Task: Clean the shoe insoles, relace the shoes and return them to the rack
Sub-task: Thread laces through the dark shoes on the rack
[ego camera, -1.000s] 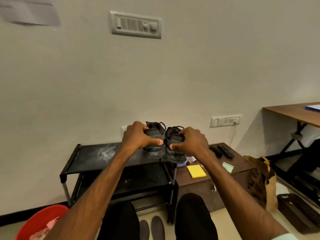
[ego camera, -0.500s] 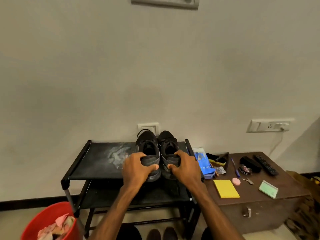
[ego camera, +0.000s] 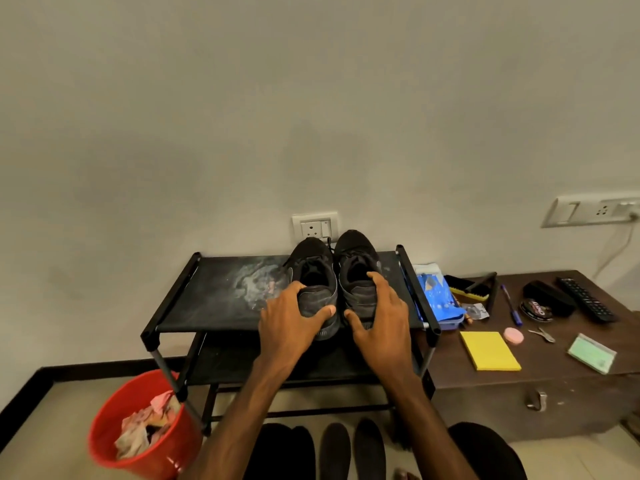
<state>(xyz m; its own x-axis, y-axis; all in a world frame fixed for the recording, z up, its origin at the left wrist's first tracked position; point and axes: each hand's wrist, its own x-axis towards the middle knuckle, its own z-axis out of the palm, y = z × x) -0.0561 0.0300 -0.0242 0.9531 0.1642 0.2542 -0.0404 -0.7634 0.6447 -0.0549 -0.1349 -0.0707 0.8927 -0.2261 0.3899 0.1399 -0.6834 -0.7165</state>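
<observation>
A pair of black shoes stands side by side on the top shelf of the black rack (ego camera: 207,299), toward its right end, toes to the wall and heels at the front edge; the left shoe (ego camera: 313,268) and the right shoe (ego camera: 356,261) touch along their inner sides. The left hand (ego camera: 291,323) grips the heel of the left shoe, fingers curled over the collar and thumb laid across the back; the right hand (ego camera: 384,320) holds the right shoe the same way, fingers spread over the collar's outer side and thumb hooked at the base of the heel. A pale dusty smear marks the shelf just left of the shoes; a wall socket (ego camera: 315,226) sits on the wall directly behind the rack. On the floor in front of the rack lie two dark insoles (ego camera: 334,448), side by side and apart from the shoes; a red bucket (ego camera: 138,427) holding crumpled paper stands at the rack's front left leg. Against the rack's right side stands a wooden chest (ego camera: 554,372); on it, nearest the rack, lies a blue packet (ego camera: 434,296), then a brush (ego camera: 467,289), a pen (ego camera: 510,304), a yellow pad (ego camera: 488,351), a pink disc (ego camera: 513,336), a polish tin (ego camera: 536,310), a green card (ego camera: 590,353) and, farthest from the rack, a remote (ego camera: 585,299).
</observation>
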